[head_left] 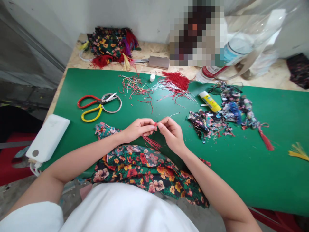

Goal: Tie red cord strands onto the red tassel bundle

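A: Small red thread tassel (151,141), pinched at its top between both hands, held just above the green felt-covered surface (253,167), strands hanging toward the floral print fabric (147,170) at the near edge.

B: Fingers?

A: Left hand (137,129) fingers closed on the tassel head; right hand (172,132) fingers closed on it too, tips touching. To do it well, I'd say keep the pinch tight at the head so the strands don't splay.

B: Surface?

A: Red-and-yellow-handled metal scissors (99,105) far left, loose red and white cord offcuts (137,87) behind the hands, yellow glue tube (210,101) and a heap of floral fabric scraps (212,124) right. White rectangular power bank (48,138) at the left edge.

B: Room?

A: Bare chipboard beyond the green, grey wall, clear plastic bottle (231,61) lying at the back.
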A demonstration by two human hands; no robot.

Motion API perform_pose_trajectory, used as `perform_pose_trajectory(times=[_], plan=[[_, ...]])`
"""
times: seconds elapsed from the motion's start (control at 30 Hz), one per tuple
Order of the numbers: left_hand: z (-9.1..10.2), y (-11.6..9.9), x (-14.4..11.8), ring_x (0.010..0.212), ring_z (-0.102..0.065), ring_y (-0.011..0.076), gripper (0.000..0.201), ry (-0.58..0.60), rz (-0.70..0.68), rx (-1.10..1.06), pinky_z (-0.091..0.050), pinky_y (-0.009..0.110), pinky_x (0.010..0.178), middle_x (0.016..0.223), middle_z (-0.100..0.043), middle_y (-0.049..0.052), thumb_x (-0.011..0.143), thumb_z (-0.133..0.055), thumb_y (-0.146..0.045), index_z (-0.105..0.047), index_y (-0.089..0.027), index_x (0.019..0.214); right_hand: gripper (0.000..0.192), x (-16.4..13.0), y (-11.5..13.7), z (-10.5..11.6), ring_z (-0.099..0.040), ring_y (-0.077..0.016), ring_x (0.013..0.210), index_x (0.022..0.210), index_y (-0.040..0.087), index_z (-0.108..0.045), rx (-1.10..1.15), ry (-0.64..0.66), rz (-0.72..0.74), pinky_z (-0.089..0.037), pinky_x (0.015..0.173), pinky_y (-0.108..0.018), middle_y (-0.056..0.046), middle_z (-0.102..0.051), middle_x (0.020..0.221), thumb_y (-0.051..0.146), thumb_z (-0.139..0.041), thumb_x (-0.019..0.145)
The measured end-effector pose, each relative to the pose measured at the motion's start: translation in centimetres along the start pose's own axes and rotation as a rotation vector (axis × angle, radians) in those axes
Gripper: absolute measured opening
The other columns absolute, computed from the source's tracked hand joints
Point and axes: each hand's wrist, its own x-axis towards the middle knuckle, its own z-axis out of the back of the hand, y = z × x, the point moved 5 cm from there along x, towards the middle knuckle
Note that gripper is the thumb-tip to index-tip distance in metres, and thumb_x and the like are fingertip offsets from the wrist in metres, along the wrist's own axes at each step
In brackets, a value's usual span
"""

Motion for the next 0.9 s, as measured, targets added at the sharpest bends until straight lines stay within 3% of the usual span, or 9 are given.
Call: perform_pose_trajectory(times=[0.17,0.33,0.47,0.63,0.9], plan=[[0.0,0.1,0.0,0.049,-0.039,0.0020,0.026,-0.002,0.007,-0.026,-0.027,0.019,0.048,0.062,-0.053,-0.003,0.075,-0.067,-0.036,-0.059,-0.011,0.077,0.025,-0.1,0.1,0.0,-0.050,-0.0083,0.059,0.085,0.019,-0.057,0.064,0.043,0.003,-0.040,0.056,-0.022,0.003,-0.056,0.068,0.044,-0.059,0.084],[-0.1,-0.2,-0.1,0.046,-0.037,0.0010,0.027,-0.014,0.017,-0.075,-0.027,0.018,0.047,0.059,-0.052,-0.004,0.074,-0.068,-0.036,-0.058,-0.011,0.075,0.016,-0.2,-0.1,0.0,-0.050,-0.0098,0.060,0.089,0.019,-0.055,-0.015,0.058,0.025,-0.039,0.055,-0.023,0.003,-0.054,0.068,0.034,-0.057,0.084],[-0.1,-0.7,-0.1,0.044,-0.036,-0.0006,0.025,-0.048,0.010,-0.225,-0.028,0.017,0.047,0.059,-0.050,-0.004,0.073,-0.070,-0.032,-0.058,-0.010,0.073,0.013,-0.3,0.4,-0.3,-0.042,-0.0101,0.058,0.095,0.020,-0.053,-0.279,0.068,0.139,-0.035,0.054,-0.024,0.004,-0.046,0.067,0.019,-0.052,0.082],[0.0,-0.9,-0.1,0.044,-0.035,-0.0008,0.020,-0.082,0.021,-0.341,-0.028,0.015,0.046,0.060,-0.052,-0.003,0.074,-0.070,-0.026,-0.058,-0.010,0.073,0.003,-0.5,1.1,-1.3,-0.048,-0.0133,0.071,0.088,0.019,-0.054,-0.610,0.132,0.289,-0.041,0.064,-0.027,-0.003,-0.051,0.082,0.019,-0.051,0.086],[0.2,-0.9,-0.2,0.050,-0.042,0.0022,0.017,-0.074,-0.022,-0.382,-0.034,0.016,0.051,0.063,-0.053,-0.003,0.077,-0.068,-0.026,-0.058,-0.012,0.076,0.017,-0.8,1.6,-1.3,-0.047,-0.0120,0.068,0.076,0.020,-0.047,-0.496,0.177,0.434,-0.041,0.064,-0.025,0.000,-0.047,0.072,0.019,-0.044,0.092]])
